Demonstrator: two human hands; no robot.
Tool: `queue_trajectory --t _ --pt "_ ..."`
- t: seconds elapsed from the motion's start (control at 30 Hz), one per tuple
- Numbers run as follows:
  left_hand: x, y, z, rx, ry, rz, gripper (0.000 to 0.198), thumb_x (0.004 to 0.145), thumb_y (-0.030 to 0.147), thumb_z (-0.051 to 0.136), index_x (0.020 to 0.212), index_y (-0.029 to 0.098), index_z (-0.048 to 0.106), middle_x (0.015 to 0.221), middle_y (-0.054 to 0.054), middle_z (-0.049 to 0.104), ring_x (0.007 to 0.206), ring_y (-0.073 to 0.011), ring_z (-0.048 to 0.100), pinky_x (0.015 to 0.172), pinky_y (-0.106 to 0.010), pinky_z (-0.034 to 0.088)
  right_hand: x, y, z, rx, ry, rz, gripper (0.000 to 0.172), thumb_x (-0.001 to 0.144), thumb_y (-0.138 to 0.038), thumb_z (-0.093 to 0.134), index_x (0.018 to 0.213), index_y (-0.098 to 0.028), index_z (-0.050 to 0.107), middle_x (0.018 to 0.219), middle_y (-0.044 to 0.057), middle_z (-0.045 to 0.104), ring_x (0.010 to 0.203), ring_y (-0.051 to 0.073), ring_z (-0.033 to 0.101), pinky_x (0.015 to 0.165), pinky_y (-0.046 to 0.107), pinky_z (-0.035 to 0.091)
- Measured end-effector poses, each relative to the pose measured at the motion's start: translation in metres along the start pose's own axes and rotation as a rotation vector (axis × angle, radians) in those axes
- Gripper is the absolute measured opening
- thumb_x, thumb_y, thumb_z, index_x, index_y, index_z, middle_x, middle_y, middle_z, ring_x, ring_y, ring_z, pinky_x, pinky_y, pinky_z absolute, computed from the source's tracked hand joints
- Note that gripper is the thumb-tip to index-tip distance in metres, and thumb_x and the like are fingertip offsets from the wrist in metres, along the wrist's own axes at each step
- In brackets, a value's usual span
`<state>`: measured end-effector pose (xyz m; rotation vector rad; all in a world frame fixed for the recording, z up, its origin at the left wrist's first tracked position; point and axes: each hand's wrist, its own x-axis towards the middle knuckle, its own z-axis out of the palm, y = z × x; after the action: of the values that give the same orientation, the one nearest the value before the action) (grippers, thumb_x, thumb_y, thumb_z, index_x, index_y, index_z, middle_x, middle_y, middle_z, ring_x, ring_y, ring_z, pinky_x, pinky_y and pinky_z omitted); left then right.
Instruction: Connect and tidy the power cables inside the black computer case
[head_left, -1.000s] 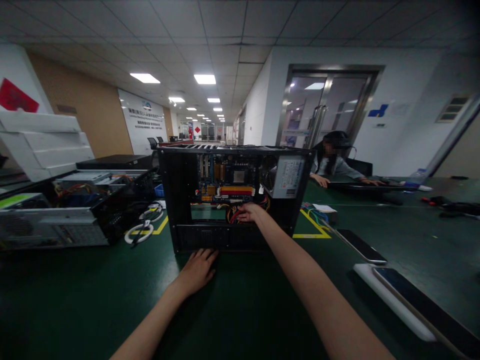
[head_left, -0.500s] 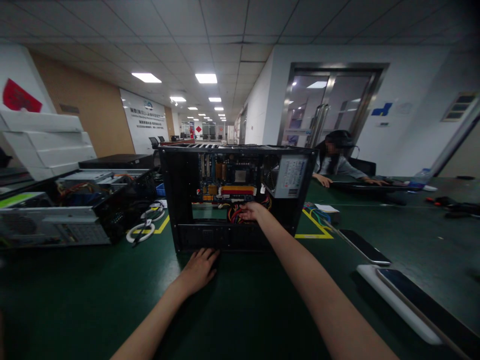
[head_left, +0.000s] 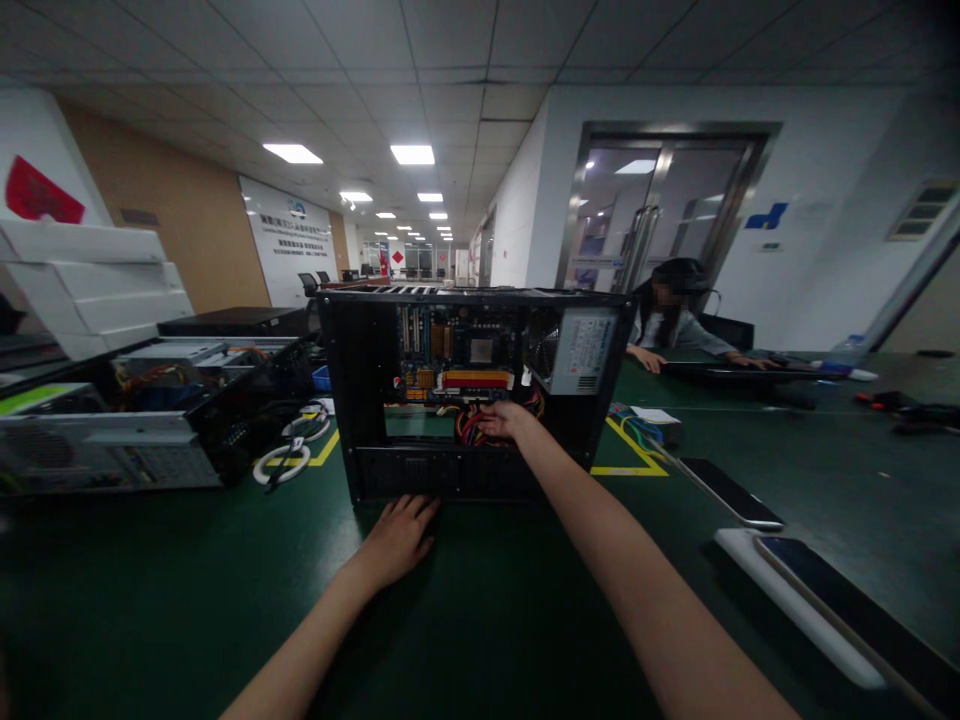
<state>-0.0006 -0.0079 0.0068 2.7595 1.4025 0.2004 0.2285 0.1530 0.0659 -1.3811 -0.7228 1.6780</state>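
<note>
An open black computer case [head_left: 405,470] stands upright in front of me with its inside facing me. In it I see a motherboard [head_left: 455,345], red and yellow memory slots [head_left: 476,380], and a silver power supply [head_left: 581,350] at upper right. My right hand [head_left: 504,420] reaches into the lower part, its fingers closed on a bundle of coloured power cables [head_left: 468,430]. Some fingertips are hidden among the wires. My left hand [head_left: 399,540] lies flat on the green table, fingers spread, the tips at the case's bottom edge.
A second opened computer case [head_left: 142,450] lies at left, near a coiled white cable [head_left: 281,465]. At right are a phone [head_left: 727,492] and a white slab-like device [head_left: 795,605] beside a dark-screened one. Across the table a person [head_left: 667,325] sits before a dark flat device.
Almost nothing differs. Both hands keep their places, and the camera view has shifted only very slightly.
</note>
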Motion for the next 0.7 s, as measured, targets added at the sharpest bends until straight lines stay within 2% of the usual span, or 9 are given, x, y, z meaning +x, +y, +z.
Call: queue_trajectory --t 0.43,0.7 --pt "0.0 -0.002 0.002 -0.008 -0.002 0.004 0.05 0.078 0.026 0.04 0.126 0.024 0.031 0.127 -0.005 0.038 0.115 -0.0232 0.033 0.093 -0.039 0.028 -0.003 -0.002 0.001 -0.046 0.032 -0.039 0.004 0.082 -0.012 0.044 0.081 -0.015 0.043 0.063 -0.001 0.052 0.048 0.008 0.054 0.049 0.019 0.045" --pt "0.001 0.0 -0.002 -0.002 -0.012 0.003 0.05 0.077 0.027 0.04 0.127 0.023 0.031 0.126 -0.006 0.039 0.113 -0.0231 0.035 0.092 -0.039 0.03 -0.007 -0.002 0.003 -0.041 0.016 -0.009 0.005 0.083 -0.014 0.039 0.08 -0.016 0.044 0.07 0.002 0.052 0.056 0.009 0.054 0.053 0.021 0.046"
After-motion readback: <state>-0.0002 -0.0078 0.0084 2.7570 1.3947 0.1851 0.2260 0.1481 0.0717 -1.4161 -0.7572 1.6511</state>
